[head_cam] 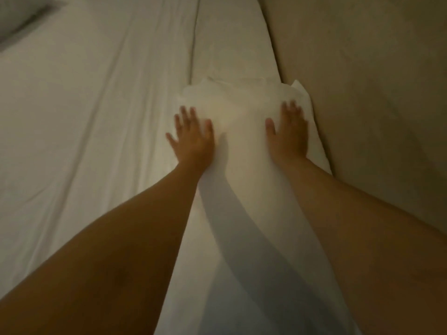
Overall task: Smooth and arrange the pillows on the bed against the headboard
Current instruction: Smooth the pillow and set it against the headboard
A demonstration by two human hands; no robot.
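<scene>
A white pillow (242, 112) lies lengthwise on the bed, its right side against the beige padded headboard (362, 81). My left hand (192, 136) rests flat on the pillow's left edge with its fingers spread. My right hand (289, 131) lies flat on the pillow's right part, close to the headboard, fingers apart and slightly blurred. Neither hand grips anything. Beyond the near pillow a second white pillow (229, 37) lies along the headboard. My forearms hide the near end of the pillow.
The white bed sheet (84, 117) stretches out to the left with long creases. The corner of a grey pillow (21, 18) shows at the top left.
</scene>
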